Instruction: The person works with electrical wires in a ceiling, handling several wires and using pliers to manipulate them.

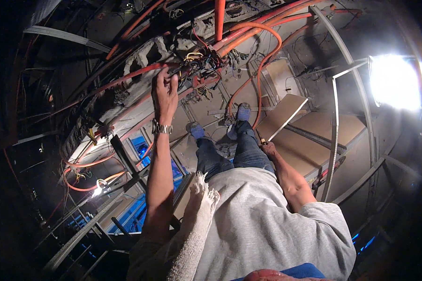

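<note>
Just left of the wire bundle [205, 62], the left grip [165, 89] is half curled, its hold unclear; well right of it, the right grip [269, 149] wraps a small tan-tipped object [263, 141].

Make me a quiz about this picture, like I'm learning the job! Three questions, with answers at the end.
1. True or false: the metal wristband is on the left wrist.
2. Which of these is closest to the left hand?
A. the bright work light
B. the tangle of wires
C. the shoes
3. Fill in the colour: the short-sleeved shirt is ____.

Key:
1. True.
2. B: the left hand is raised up beside the tangle of wires.
3. Grey.
</note>
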A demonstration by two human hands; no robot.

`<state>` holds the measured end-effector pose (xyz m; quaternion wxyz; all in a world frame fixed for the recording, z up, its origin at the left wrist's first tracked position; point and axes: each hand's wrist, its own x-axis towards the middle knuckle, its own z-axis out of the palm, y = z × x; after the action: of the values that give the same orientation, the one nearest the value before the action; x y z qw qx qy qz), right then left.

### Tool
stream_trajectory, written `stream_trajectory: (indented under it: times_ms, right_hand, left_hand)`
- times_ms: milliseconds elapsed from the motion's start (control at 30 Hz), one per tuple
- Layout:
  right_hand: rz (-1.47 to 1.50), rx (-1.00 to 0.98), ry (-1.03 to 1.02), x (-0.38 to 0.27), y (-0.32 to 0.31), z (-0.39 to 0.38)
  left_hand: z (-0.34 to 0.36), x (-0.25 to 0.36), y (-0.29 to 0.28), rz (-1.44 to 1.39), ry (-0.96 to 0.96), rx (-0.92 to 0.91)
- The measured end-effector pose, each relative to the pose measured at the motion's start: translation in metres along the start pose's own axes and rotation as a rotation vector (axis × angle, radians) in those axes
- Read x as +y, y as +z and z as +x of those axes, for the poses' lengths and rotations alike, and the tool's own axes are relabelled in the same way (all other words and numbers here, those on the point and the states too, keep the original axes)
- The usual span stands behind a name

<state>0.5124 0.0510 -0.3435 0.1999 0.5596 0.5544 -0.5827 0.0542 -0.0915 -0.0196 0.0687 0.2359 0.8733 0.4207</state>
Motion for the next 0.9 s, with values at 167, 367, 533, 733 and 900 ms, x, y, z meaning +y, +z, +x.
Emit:
stream_trajectory:
  times_ms: [167,367,533,733,900]
  right_hand:
    - [-0.024,0.010,-0.018,0.023,-0.005,0.021]
    - [-0.069,0.036,-0.060,0.023,0.002,0.025]
    - [0.019,0.032,-0.047,0.009,0.002,0.017]
    - [0.069,0.073,-0.045,0.021,0.002,0.023]
    - [0.094,-0.025,-0.040,0.032,0.003,0.033]
  left_hand:
    - [0.023,-0.009,0.017,0.182,0.340,0.118]
    - [0.027,0.009,0.014,0.199,0.219,0.047]
    - [0.043,-0.011,0.010,0.154,0.173,0.007]
    - [0.054,-0.020,0.011,0.061,0.069,-0.073]
    - [0.045,0.006,0.000,-0.012,0.135,-0.192]
